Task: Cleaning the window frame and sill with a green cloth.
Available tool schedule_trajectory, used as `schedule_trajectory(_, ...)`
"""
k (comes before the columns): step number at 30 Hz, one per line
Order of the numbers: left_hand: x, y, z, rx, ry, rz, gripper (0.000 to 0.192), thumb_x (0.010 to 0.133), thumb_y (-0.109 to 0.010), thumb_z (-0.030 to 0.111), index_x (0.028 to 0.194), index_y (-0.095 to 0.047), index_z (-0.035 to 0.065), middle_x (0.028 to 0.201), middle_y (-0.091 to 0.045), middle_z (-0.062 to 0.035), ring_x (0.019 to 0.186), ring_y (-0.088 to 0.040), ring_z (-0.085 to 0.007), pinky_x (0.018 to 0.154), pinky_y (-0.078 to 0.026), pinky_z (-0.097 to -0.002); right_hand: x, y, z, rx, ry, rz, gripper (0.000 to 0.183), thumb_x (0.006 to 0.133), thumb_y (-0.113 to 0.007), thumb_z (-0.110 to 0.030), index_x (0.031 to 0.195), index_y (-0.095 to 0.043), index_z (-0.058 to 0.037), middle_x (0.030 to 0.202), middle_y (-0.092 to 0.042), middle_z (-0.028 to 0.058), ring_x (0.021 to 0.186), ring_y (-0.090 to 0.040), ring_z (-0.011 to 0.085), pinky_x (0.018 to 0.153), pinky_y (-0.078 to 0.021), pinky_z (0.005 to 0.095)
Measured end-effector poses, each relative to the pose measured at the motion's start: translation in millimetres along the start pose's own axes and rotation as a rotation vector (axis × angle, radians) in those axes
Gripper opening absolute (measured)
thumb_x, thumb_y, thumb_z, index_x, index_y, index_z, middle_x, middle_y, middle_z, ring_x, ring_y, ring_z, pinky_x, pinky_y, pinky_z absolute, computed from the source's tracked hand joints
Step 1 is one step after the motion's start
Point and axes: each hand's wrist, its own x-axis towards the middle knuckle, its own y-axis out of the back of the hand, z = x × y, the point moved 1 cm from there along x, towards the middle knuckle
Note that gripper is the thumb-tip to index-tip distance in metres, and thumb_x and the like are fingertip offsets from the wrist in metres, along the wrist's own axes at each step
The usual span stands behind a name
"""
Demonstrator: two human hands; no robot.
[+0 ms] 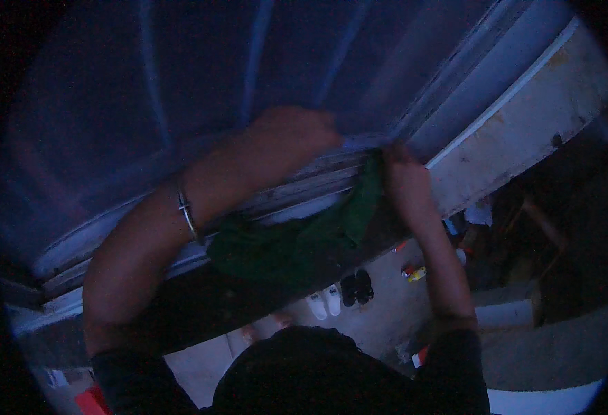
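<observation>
The scene is dim. A window with vertical bars and a grooved frame fills the upper part. My left hand, with a metal bangle on that wrist, is curled against the window just above the frame's lower tracks; blur hides whether its fingers hold anything. My right hand is at the lower right corner of the frame, its fingers on the upper end of a green cloth. The cloth hangs down and spreads leftwards over the dark sill, below my left forearm.
A stained wall edge runs beside the window at right. On the floor below lie white slippers, dark footwear and a small yellow and red item. A red object is at lower left.
</observation>
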Motion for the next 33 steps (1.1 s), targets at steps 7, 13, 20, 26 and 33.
schedule_trajectory(7, 2.9, -4.3, -2.2, 0.026, -0.053, 0.091, 0.024, 0.076, -0.05, 0.009, 0.097, -0.06, 0.0082, 0.092, -0.056, -0.0132, 0.084, -0.059, -0.0304, 0.074, -0.049, -0.0387, 0.5, 8.2, -14.5, 0.158, 0.061, -0.022, 0.021, 0.071, -0.054, -0.006, 0.091, -0.059, -0.0049, 0.087, -0.06, 0.0136, 0.079, -0.06, 0.0316, 0.064, -0.0499, 0.0409)
schedule_trajectory(13, 6.4, -8.5, -5.8, 0.027, -0.086, 0.082, 0.022, 0.076, -0.05, 0.009, 0.095, -0.061, 0.007, 0.092, -0.057, -0.0129, 0.084, -0.06, -0.0307, 0.072, -0.049, -0.0382, 13.4, 24.2, -116.1, 0.322, 0.145, 0.068, 0.021, 0.064, -0.06, -0.01, 0.084, -0.06, -0.0036, 0.081, -0.058, 0.0122, 0.073, -0.059, 0.0288, 0.062, -0.05, 0.0396)
schedule_trajectory(20, -8.9, -3.9, -8.3, -0.011, -0.055, 0.109, 0.023, 0.076, -0.05, 0.01, 0.095, -0.062, 0.0069, 0.092, -0.057, -0.0121, 0.084, -0.06, -0.0299, 0.073, -0.049, -0.0382, 5.5, 38.5, -98.8, 0.476, 0.229, 0.155, 0.029, 0.064, -0.058, -0.004, 0.092, -0.059, -0.0018, 0.084, -0.056, 0.0141, 0.078, -0.058, 0.0314, 0.065, -0.0489, 0.0389)
schedule_trajectory(26, 3.4, -1.7, 0.0, 0.006, -0.015, 0.096, 0.023, 0.077, -0.049, 0.011, 0.095, -0.062, 0.0085, 0.091, -0.057, -0.0114, 0.086, -0.059, -0.0294, 0.075, -0.049, -0.0385, -2.2, -6.7, 13.4, 0.014, 0.076, 0.086, 0.016, 0.068, -0.057, -0.007, 0.083, -0.059, -0.0014, 0.089, -0.056, 0.016, 0.078, -0.059, 0.0306, 0.066, -0.0508, 0.0393)
schedule_trajectory(33, -3.7, -5.8, -3.4, 0.068, -0.04, 0.156, 0.024, 0.077, -0.049, 0.011, 0.099, -0.061, 0.0109, 0.095, -0.056, -0.0109, 0.087, -0.059, -0.0294, 0.074, -0.049, -0.0387, 11.5, -5.2, 9.7, -0.132, 0.036, -0.143, 0.018, 0.068, -0.056, -0.006, 0.085, -0.061, -0.0008, 0.092, -0.056, 0.0161, 0.081, -0.06, 0.0315, 0.068, -0.0515, 0.039)
